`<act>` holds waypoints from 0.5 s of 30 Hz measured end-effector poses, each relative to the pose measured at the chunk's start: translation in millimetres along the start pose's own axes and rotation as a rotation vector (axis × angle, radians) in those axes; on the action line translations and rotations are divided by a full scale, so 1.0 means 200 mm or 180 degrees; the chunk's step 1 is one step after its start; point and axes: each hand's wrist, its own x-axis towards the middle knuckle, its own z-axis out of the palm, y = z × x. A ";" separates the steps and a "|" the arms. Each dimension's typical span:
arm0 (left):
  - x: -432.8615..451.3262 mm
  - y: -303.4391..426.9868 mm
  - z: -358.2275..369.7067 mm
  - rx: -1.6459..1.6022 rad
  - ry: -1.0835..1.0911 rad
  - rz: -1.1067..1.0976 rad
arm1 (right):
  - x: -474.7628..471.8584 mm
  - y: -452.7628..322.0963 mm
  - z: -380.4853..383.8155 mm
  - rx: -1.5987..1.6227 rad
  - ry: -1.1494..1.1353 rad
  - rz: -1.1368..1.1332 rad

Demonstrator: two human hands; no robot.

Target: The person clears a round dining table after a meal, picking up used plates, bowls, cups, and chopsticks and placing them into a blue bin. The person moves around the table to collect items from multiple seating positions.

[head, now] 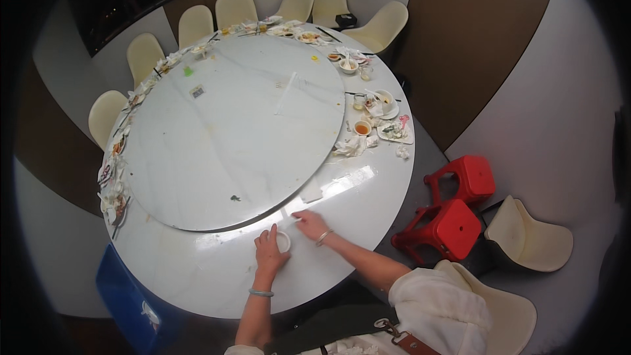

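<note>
My left hand (269,255) curves around the near left side of a small white bowl (283,242) on the front part of the round table (207,271). The thumb and fingers touch its rim. Just beyond and to the right, my right hand (312,227) reaches low over the tabletop with its fingertips drawn together. A narrow pale strip lies by those fingertips; glare and blur hide whether they pinch anything. Behind both hands rises the edge of a marble-patterned turntable (222,148), with a scrap of green leaf (235,198) on it.
Used dishes, tissues and chopsticks line the table's rim, among them a bowl of brown sauce (362,128) and a littered plate (396,132). Red plastic stools (454,229) and cream chairs (532,236) stand at the right. A blue bin (123,301) sits at the lower left.
</note>
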 end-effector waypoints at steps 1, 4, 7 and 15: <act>0.01 0.01 0.02 0.0131 0.0043 -0.0038 | 0.01 0.03 -0.13 0.0368 0.0252 -0.0072; -0.01 0.06 0.06 0.0250 0.0252 -0.0056 | 0.07 0.22 -0.68 0.0098 0.1101 0.0578; -0.04 0.08 0.07 0.0288 0.0211 -0.0298 | 0.15 0.48 -1.19 -0.0337 0.2329 0.0782; -0.11 0.01 -0.08 0.0483 0.0616 -0.0635 | 0.09 0.71 -1.53 -0.0945 0.2109 0.1583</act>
